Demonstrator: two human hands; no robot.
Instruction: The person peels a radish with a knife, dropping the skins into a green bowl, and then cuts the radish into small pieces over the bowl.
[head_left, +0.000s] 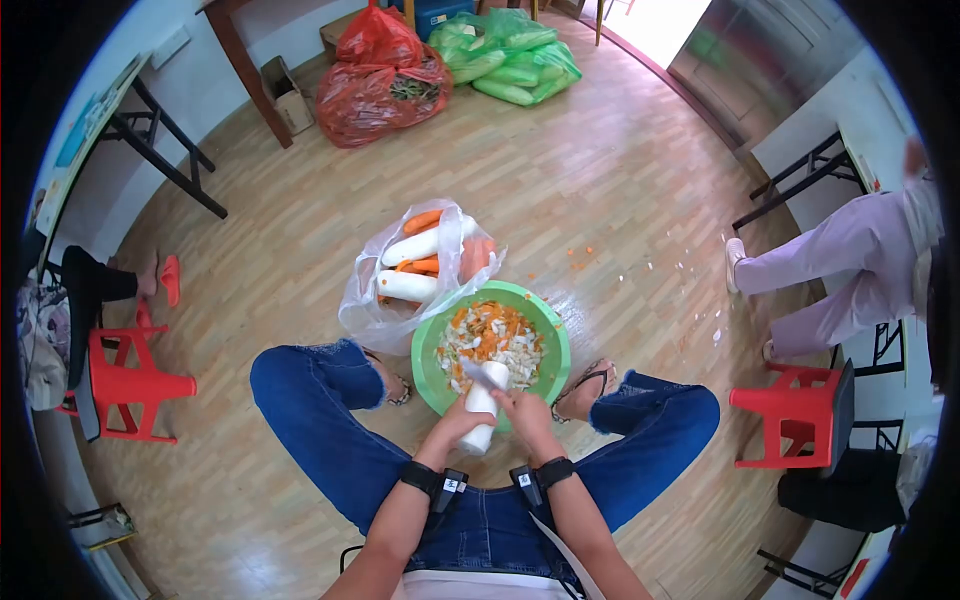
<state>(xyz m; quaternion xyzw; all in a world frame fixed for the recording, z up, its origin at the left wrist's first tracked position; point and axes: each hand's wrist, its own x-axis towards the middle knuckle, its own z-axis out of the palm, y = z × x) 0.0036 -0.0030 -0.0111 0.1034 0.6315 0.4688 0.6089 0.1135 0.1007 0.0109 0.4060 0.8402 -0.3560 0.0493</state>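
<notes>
My left hand [458, 420] is wrapped round a peeled white radish [480, 408], tilted over the near rim of a green basin [424, 372]. My right hand [526, 408] is closed on the handle of a knife [479, 376], whose blade lies against the radish's upper end. The handle is mostly hidden by my fingers. Inside the basin are cut pieces of carrot [488, 330] and white radish [520, 358]. Just beyond its left rim stands a clear plastic bag [366, 300] with whole white radishes [408, 286] and carrots [422, 222].
Red bags [375, 95] and green bags [510, 60] of vegetables lie at the back. Red stools [140, 385] [790, 415] stand at both sides. A person in light purple trousers [850, 255] is at the right; another person's leg [105, 285] shows at the left. Scraps dot the floor [640, 270].
</notes>
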